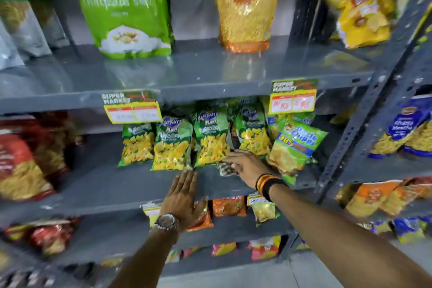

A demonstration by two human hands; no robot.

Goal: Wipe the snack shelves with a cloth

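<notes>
The grey metal middle shelf (112,184) carries a row of green Kurkure packets (209,140) standing upright. My right hand (245,165), with striped bands at the wrist, reaches in from the right with its fingers stretched against the packets' lower edges. A small black-and-white patterned cloth (224,168) is bunched under its palm and thumb on the shelf. My left hand (183,194), wearing a metal watch, lies flat on the shelf just in front of the packets, fingers apart and holding nothing. Its fingertips nearly touch a packet's bottom.
A green Uncle Chipps bag (297,145) leans right of my right hand. Red packets (21,163) fill the shelf's left end. The upper shelf (198,72) holds a tall green bag (127,11) and an orange bag (246,4). Price tags hang from its edge. A perforated upright post (355,133) stands at right.
</notes>
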